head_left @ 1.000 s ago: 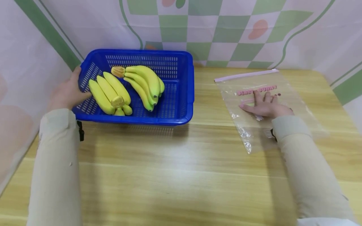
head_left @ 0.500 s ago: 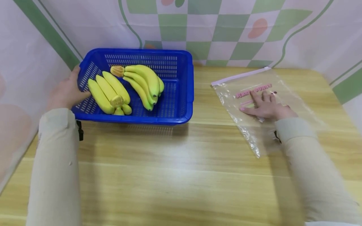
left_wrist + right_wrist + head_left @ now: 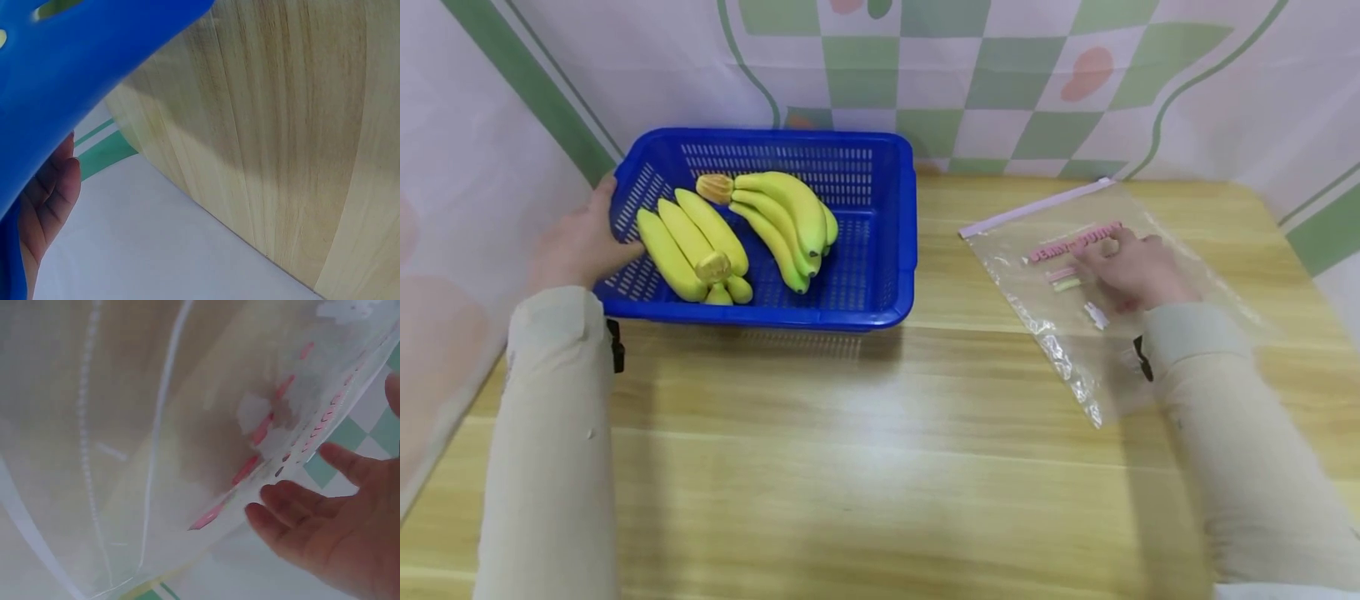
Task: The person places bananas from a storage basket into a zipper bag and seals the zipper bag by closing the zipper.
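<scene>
My left hand (image 3: pixel 576 246) grips the left end of a blue plastic basket (image 3: pixel 790 318), thumb over the rim and fingers outside it. In the left wrist view those fingers (image 3: pixel 59 187) curl beneath the blue rim. Two bunches of bananas lie in the basket: one bunch (image 3: pixel 681 250) at the left, the other (image 3: pixel 782 221) in the middle. My right hand (image 3: pixel 1138 267) is over a clear zip bag (image 3: pixel 1052 308) with pink lettering, lying flat at the right. In the right wrist view its fingers (image 3: pixel 294 512) are loosely extended close over the plastic, holding nothing.
Both the basket and the bag lie on a wooden table (image 3: pixel 865 467). A patterned cloth (image 3: pixel 1007 83) with green checks stands behind, and pale cloth (image 3: pixel 452 275) borders the left side. The bag's pink zip strip (image 3: pixel 1037 207) faces the back.
The bag has turned slightly, its near corner shifting right. My right hand moved a little right and back, its fingers drawn in from their spread on the bag. My left hand stayed put.
</scene>
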Available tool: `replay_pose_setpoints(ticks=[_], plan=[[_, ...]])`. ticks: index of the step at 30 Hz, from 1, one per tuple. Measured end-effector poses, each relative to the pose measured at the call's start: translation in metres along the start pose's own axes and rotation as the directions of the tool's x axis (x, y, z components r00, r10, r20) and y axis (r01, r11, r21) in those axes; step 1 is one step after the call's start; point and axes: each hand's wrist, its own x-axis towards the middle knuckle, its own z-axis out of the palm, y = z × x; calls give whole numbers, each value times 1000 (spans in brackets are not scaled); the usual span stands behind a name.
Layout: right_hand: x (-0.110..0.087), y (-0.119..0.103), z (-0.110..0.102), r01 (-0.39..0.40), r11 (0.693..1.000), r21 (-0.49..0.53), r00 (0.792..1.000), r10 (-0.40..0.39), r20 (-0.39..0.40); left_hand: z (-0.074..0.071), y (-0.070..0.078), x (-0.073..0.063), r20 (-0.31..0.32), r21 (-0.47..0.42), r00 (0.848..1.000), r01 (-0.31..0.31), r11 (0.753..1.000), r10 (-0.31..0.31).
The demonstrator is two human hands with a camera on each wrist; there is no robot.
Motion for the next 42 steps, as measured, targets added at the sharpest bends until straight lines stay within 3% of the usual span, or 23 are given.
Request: replay_pose_setpoints(ticks=[8, 14, 32, 42], plan=[[-6, -4, 5, -51, 998, -31, 996, 53, 67, 1, -1, -1, 2, 4, 1000, -10, 1000, 10], [-7, -5, 4, -45, 998, -49, 994, 50, 102, 2, -1, 1, -2, 10, 1000, -14, 1000, 14], [0, -1, 3, 86, 989, -119, 988, -70, 135, 2, -4, 3, 7, 3, 1000, 3, 1000, -3], [-1, 0, -2, 142, 989, -38, 975, -133, 178, 1, -2, 1, 7, 18, 1000, 0, 1000, 0]])
